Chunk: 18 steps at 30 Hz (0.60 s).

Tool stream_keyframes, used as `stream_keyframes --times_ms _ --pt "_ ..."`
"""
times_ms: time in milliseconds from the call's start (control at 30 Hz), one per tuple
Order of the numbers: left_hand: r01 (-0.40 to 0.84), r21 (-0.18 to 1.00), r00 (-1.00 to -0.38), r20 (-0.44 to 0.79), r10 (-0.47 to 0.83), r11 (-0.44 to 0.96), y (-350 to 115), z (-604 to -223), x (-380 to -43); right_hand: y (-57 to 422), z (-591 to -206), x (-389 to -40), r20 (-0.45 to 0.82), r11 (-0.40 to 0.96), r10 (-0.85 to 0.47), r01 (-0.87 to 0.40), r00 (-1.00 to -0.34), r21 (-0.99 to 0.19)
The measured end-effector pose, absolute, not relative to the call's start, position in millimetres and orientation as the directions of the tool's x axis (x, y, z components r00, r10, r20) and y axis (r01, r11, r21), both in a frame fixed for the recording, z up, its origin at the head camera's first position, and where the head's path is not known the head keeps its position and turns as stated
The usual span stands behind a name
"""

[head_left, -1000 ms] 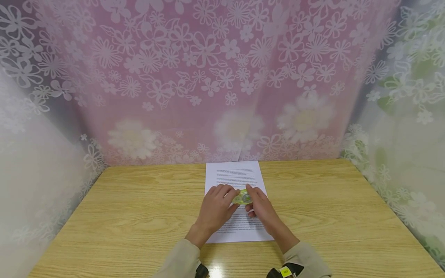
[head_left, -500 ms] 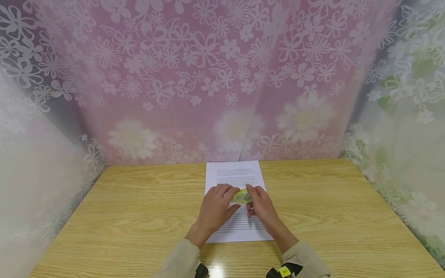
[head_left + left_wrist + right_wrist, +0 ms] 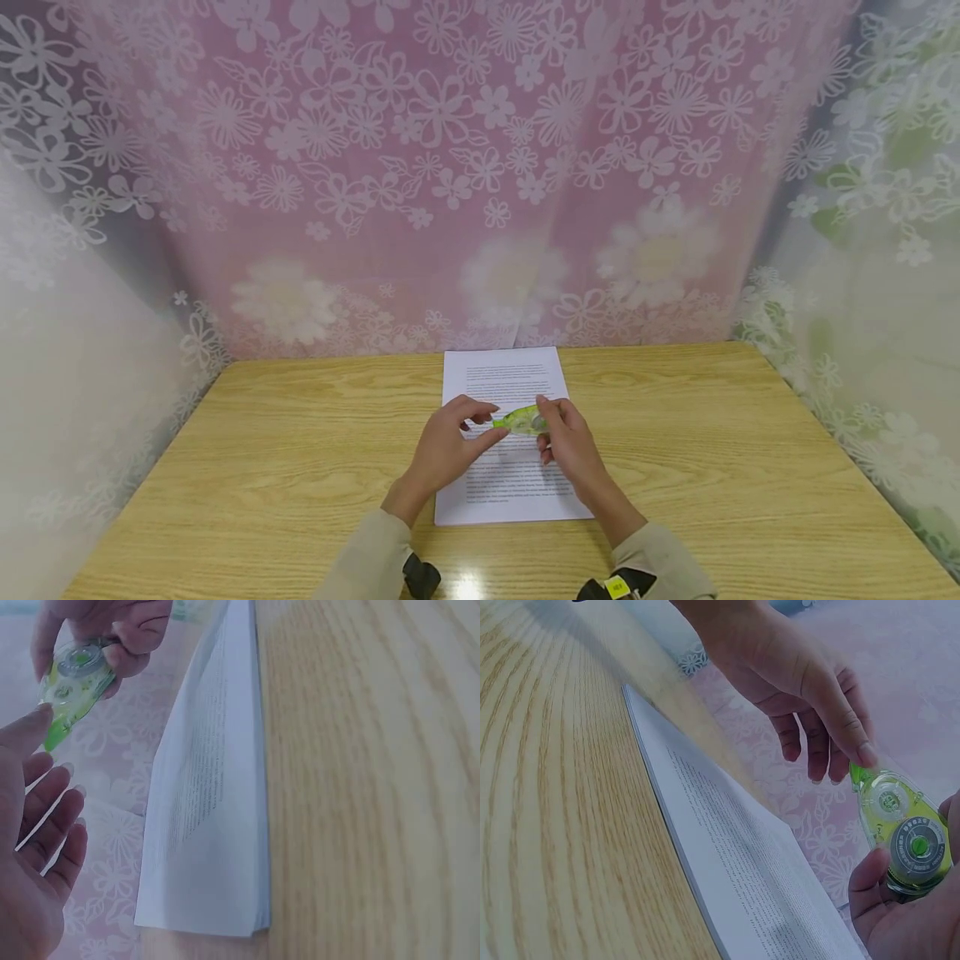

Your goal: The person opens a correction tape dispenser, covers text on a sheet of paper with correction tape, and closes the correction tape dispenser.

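A green and clear correction tape (image 3: 522, 422) is over the printed sheets, its narrow green tip to the left. My right hand (image 3: 573, 446) grips its wide end, thumb on top; in the right wrist view its grey-and-green reel (image 3: 919, 846) shows. My left hand (image 3: 441, 443) is at the narrow end, fingers loosely bent and spread. In the left wrist view the left thumb (image 3: 30, 727) lies right at the side of the tip, while the other fingers hang below it. The stack of printed paper (image 3: 517, 492) lies under both hands.
A wood-grain table (image 3: 300, 450) carries the paper stack, which reaches its back edge. Behind stands a pink flowered curtain (image 3: 412, 208), with pale flowered curtains on either side. Black straps with devices sit on both sleeved wrists.
My left hand has drawn back left from the correction tape's body to its tip, its fingers spreading. The tape has turned slightly, showing its green tip; my right hand keeps its grip.
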<state>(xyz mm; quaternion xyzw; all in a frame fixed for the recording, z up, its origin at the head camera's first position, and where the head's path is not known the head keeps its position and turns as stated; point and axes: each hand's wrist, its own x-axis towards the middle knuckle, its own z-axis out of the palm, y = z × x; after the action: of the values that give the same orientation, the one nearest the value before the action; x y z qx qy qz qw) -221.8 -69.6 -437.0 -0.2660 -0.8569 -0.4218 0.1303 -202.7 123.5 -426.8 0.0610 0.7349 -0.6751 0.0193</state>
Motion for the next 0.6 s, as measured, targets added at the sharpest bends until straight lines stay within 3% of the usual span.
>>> stream_keyframes --times_ms 600 --pt "0.531 0.706 -0.845 0.399 0.357 0.468 -79.5 -436.0 -223.5 124.6 -430.4 -200.6 -0.089 0.085 0.048 0.093 -0.995 -0.992"
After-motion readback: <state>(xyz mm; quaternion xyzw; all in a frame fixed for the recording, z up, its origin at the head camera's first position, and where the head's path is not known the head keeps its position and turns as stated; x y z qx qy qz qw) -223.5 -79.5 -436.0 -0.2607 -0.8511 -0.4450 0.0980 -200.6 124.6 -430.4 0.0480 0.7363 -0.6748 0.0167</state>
